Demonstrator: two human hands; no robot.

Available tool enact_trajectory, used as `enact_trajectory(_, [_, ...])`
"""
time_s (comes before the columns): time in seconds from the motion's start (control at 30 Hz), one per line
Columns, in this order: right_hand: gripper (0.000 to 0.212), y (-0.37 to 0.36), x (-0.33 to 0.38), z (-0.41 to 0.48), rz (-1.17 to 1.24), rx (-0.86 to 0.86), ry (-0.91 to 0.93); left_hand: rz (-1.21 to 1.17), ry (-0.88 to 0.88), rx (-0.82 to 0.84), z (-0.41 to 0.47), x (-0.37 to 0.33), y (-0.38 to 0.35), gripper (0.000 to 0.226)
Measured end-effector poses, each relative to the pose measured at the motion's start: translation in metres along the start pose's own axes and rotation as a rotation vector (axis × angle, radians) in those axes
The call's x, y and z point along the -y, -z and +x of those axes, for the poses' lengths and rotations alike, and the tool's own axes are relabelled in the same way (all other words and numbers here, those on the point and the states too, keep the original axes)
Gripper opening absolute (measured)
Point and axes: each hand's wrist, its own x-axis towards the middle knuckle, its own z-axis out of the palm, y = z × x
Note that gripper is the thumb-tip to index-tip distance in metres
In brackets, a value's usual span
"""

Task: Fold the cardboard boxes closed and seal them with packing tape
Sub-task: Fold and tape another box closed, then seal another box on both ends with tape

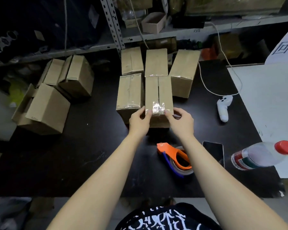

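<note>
A closed cardboard box [158, 90] with shiny clear tape over its near edge stands at the middle of the black table [90, 155]. My left hand [139, 121] holds its near left corner, thumb on the tape. My right hand [180, 121] holds the near right corner, fingertips on the tape. Several more closed boxes stand around it: one to its left [129, 92], others behind [131, 61] [156, 62] [183, 72]. An orange tape dispenser [175, 157] with a roll of clear tape lies on the table between my forearms, untouched.
Several brown boxes [47, 108] [76, 75] sit at the table's left. A white controller [224, 107] on a cord, a dark phone [213, 151], and a plastic bottle [263, 155] with a red cap lie at right. A white board [269, 97] covers the right side. Metal shelving [116, 30] stands behind.
</note>
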Motion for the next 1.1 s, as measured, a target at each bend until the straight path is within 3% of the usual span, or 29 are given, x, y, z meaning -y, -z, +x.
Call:
enact_trajectory(0.2, [0.051, -0.015, 0.013, 0.01, -0.084, -0.061, -0.004, 0.077, 0.031, -0.02, -0.002, -0.012, 0.014, 0.059])
enact_trajectory(0.3, [0.05, -0.029, 0.03, 0.001, -0.201, -0.121, 0.15, -0.008, 0.053, 0.072, -0.02, -0.021, 0.038, 0.058])
enact_trajectory(0.4, [0.049, -0.051, 0.049, -0.008, -0.238, -0.036, 0.325, 0.056, 0.012, 0.13, -0.038, -0.017, 0.079, 0.049])
enact_trajectory(0.57, [0.048, -0.105, 0.072, -0.023, -0.327, 0.257, 0.427, 0.262, 0.041, -0.105, -0.044, 0.011, 0.167, 0.043])
enact_trajectory(0.73, [0.048, -0.171, 0.087, -0.036, -0.427, 0.425, 0.45, 0.413, 0.084, -0.326, -0.031, 0.043, 0.253, 0.042])
enact_trajectory(1.0, [0.048, -0.303, 0.121, -0.068, -0.493, 0.53, 0.389, 0.263, 0.018, -0.771, 0.012, 0.121, 0.401, 0.022])
enact_trajectory(1.1, [0.049, -0.356, 0.135, -0.077, -0.486, 0.58, 0.345, 0.172, 0.137, -0.755, 0.04, 0.147, 0.44, 0.023])
